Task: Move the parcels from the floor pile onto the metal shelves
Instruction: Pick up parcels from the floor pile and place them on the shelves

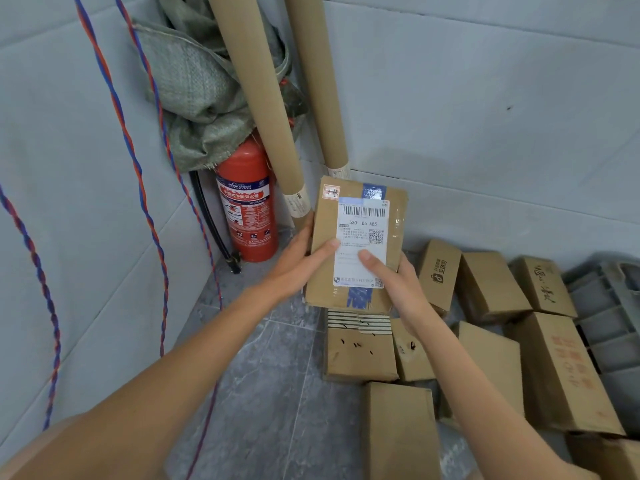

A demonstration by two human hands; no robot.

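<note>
I hold a flat cardboard parcel (360,209) with a white shipping label and blue tape, lifted in front of the corner of the room. My left hand (298,261) grips its left edge, thumb on the label. My right hand (398,282) grips its lower right edge, thumb also on the label. Below and to the right lies the floor pile of several brown cardboard parcels (491,285). No metal shelves are in view.
A red fire extinguisher (247,206) stands in the corner with a green woven sack (201,98) draped above it. Two long cardboard tubes (256,98) lean against the wall. Twisted red-blue cables (138,161) hang at left. A grey plastic crate (609,317) sits at right.
</note>
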